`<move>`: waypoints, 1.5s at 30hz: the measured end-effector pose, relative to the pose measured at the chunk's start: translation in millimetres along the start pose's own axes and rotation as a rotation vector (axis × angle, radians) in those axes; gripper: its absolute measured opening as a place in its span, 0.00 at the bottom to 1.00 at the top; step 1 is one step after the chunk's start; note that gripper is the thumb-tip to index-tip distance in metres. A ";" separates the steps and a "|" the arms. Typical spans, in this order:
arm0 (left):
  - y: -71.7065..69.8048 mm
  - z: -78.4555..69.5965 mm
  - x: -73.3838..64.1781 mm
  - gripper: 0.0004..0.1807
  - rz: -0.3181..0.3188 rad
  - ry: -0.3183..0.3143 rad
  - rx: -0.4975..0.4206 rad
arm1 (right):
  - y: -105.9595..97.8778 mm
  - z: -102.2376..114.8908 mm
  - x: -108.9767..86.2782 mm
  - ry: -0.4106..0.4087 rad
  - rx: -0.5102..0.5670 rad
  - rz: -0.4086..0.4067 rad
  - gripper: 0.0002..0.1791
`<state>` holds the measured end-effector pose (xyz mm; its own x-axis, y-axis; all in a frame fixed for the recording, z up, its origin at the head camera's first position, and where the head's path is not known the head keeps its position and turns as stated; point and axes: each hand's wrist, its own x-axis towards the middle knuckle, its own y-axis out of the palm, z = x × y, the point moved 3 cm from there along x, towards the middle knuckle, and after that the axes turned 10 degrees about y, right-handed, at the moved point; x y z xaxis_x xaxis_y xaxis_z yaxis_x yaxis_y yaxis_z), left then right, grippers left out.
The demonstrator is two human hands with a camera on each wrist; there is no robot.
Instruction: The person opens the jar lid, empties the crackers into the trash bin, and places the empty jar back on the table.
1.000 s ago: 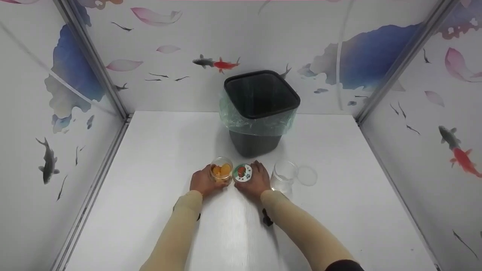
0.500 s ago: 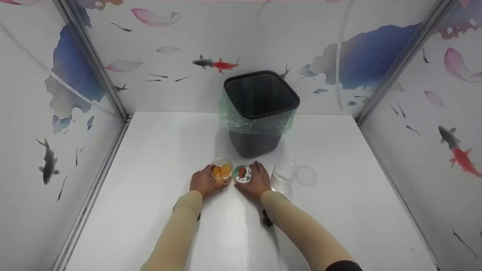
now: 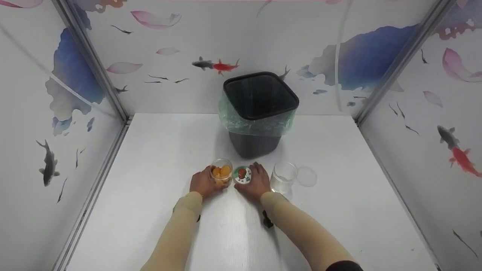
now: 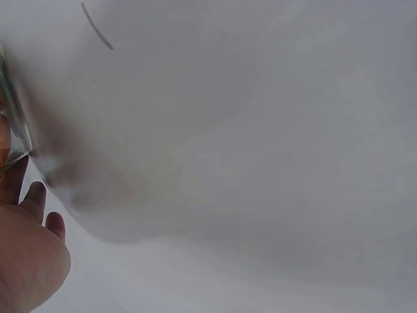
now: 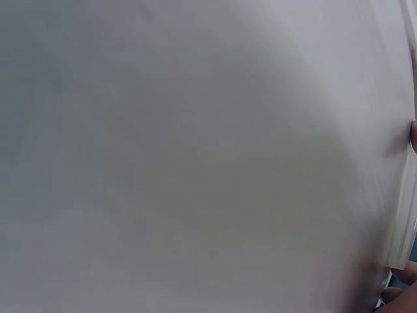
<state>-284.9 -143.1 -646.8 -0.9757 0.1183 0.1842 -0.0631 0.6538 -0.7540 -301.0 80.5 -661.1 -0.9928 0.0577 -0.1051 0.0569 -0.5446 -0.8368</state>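
In the head view, my left hand [image 3: 203, 183] grips a clear round jar [image 3: 222, 160] holding orange pieces [image 3: 224, 171]. The jar stands upright, with the fingers on its left side and the thumb across the front. Close beside it, my right hand [image 3: 258, 183] holds a small round container with a printed white and green lid [image 3: 242, 175] that bears a red picture. The left wrist view shows part of the clear jar wall [image 4: 19, 124] and curled fingers [image 4: 34, 195] at its left edge. Only fingertips [image 5: 409, 272] and a pale strip show at the right wrist view's edge.
An upright clear jar [image 3: 284, 177] stands just right of my right hand, with a flat clear round lid [image 3: 307, 176] beside it. Behind stands a dark square bin [image 3: 254, 145] lined with a green bag [image 3: 260, 127]. Printed panels [image 3: 169, 90] border the white table [image 3: 169, 143].
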 end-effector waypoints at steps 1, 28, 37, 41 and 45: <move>-0.1 -0.3 -0.2 0.51 -0.001 -0.001 -0.001 | -0.2 0.2 -0.2 0.001 0.002 0.000 0.59; -1.9 2.0 -0.6 0.50 0.017 -0.018 -0.012 | -92.3 56.1 -48.8 -0.473 -0.044 0.182 0.57; -1.0 -0.3 2.0 0.49 0.019 -0.022 0.004 | -165.4 67.2 -51.9 -0.716 0.036 0.114 0.54; -1.5 -2.0 0.7 0.50 0.026 -0.030 -0.008 | -206.7 62.8 -37.4 -0.795 0.129 0.002 0.48; -0.9 -3.0 -0.9 0.51 0.031 -0.037 -0.022 | -245.5 49.6 -11.4 -0.772 0.192 -0.161 0.44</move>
<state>-283.3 -141.6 -644.4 -0.9842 0.1115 0.1373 -0.0284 0.6668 -0.7447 -309.0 172.0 -427.9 -0.7838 -0.4081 0.4681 -0.0424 -0.7169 -0.6959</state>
